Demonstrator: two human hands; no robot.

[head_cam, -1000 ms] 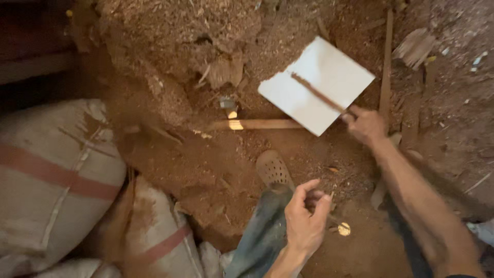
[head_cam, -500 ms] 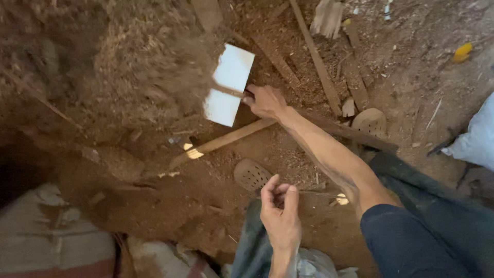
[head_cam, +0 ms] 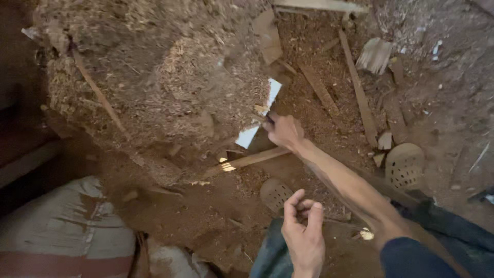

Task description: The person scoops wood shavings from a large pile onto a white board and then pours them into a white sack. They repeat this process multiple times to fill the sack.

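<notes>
Half a second back the white board stood clear above my right hand, its whole face showing; now the board (head_cam: 267, 105) is driven into the sawdust heap (head_cam: 170, 87), and only a top corner and a lower corner show on either side of my grip. The heap itself fills far more of my view than before, and the sack (head_cam: 56, 231) has come back into sight at lower left.

My right hand (head_cam: 284, 131) is closed tight on the board's near edge, arm stretched forward. My left hand (head_cam: 303, 231) hangs free nearer my body, fingers loosely curled with thumb and forefinger close, holding nothing that I can make out.

I judge the step in hand to be scooping: the board works as a blade, pushed into the foot of the heap. Next, I think, calls for a firm wrist and a lift or drag back toward me, keeping the board tilted so the loose stuff does not slide off.

Just below my grip lies a wooden stick (head_cam: 247, 160), and nearer still my sandal (head_cam: 275, 194). Off to the right of the grip lie plank scraps (head_cam: 355, 87) and a second sandal (head_cam: 405, 164).
</notes>
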